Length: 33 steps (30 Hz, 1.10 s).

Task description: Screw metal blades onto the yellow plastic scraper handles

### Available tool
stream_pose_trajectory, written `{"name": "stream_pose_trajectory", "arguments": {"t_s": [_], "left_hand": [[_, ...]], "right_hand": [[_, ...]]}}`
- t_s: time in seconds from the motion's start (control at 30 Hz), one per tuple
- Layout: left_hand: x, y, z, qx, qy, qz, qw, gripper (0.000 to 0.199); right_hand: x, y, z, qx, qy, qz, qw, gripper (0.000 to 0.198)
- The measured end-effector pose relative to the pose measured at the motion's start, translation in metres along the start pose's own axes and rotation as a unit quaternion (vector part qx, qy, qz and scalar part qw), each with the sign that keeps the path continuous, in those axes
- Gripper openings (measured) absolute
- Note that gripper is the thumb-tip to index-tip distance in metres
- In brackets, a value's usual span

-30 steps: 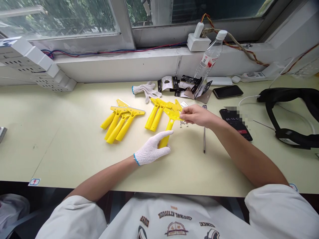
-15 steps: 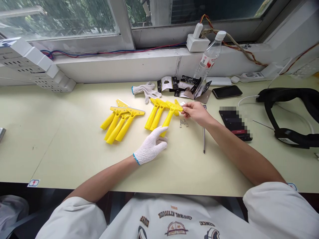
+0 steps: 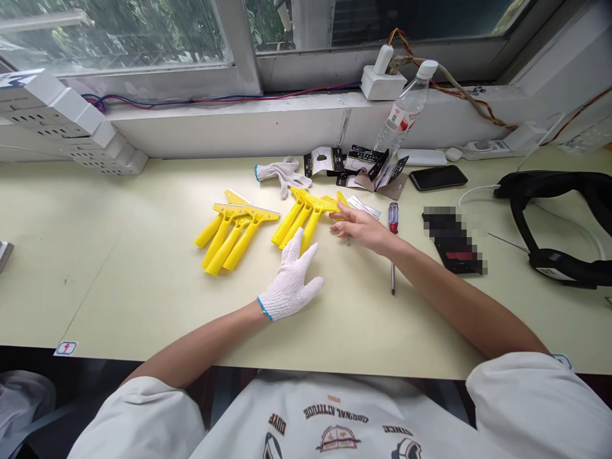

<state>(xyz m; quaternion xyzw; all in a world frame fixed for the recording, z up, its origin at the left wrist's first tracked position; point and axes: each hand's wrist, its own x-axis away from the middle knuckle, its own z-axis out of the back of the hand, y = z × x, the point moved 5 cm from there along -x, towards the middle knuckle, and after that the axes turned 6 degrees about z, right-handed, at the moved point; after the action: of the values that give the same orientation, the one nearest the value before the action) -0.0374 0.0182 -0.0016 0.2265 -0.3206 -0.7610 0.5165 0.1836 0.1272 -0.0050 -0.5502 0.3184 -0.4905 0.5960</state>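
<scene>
Scrapers (image 3: 310, 226) of yellow plastic lie bunched near the middle of the counter (image 3: 143, 287), heads on the far side and handles toward the near edge. Gloved and spread wide, the left hand (image 3: 292, 284) has its fingertips right at the handle ends — whether they touch, I cannot tell. Bare, the right hand (image 3: 361, 229) is just right of the heads, fingers loosely parted, nothing visible in its grasp. White strips (image 3: 366, 207) lie just beyond it; a screwdriver (image 3: 393, 217) lies to its right, its shaft partly hidden by the forearm (image 3: 440, 280). Farther left, a second group (image 3: 234, 233) of yellow scrapers rests overlapped — pale-edged at the heads. Black-and-white packaging (image 3: 363, 159) and a loose glove (image 3: 282, 172) lie toward the back.
</scene>
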Motion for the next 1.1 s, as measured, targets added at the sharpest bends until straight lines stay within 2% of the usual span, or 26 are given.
{"name": "stream_pose_trajectory", "arguments": {"t_s": [0.17,0.37,0.57,0.7,0.83,0.9,0.97,1.03,1.1], "left_hand": [[0.001,0.000,-0.005,-0.091,0.003,-0.042,0.995,0.075],[0.005,0.008,-0.010,-0.243,0.016,-0.091,0.966,0.059],[-0.001,0.000,-0.007,-0.275,0.036,-0.068,0.958,0.080],[0.001,0.002,-0.006,-0.283,0.057,-0.084,0.954,0.077],[-0.004,0.010,0.017,-0.276,0.119,-0.126,0.945,0.053],[-0.014,0.004,0.039,-0.279,0.146,-0.105,0.943,0.042],[-0.028,-0.009,0.064,-0.304,0.177,-0.052,0.935,0.034],[-0.040,-0.029,0.087,-0.344,0.202,0.038,0.916,0.032],[-0.047,-0.048,0.102,-0.379,0.202,0.131,0.893,0.036]], "right_hand": [[0.008,-0.003,-0.018,-0.018,-0.040,-0.017,0.999,0.085],[0.010,0.000,-0.029,-0.046,-0.084,-0.005,0.995,0.084],[0.022,0.000,-0.045,-0.060,-0.127,0.004,0.990,0.088],[0.034,-0.020,-0.039,0.021,-0.134,0.047,0.990,0.074],[0.045,-0.060,-0.020,0.137,-0.158,0.109,0.972,0.045],[0.050,-0.077,-0.006,0.212,-0.152,0.118,0.958,0.040],[0.052,-0.088,0.010,0.295,-0.120,0.101,0.943,0.038],[0.051,-0.088,0.029,0.392,-0.075,0.044,0.916,0.037],[0.049,-0.081,0.050,0.492,-0.013,-0.042,0.870,0.038]]}}
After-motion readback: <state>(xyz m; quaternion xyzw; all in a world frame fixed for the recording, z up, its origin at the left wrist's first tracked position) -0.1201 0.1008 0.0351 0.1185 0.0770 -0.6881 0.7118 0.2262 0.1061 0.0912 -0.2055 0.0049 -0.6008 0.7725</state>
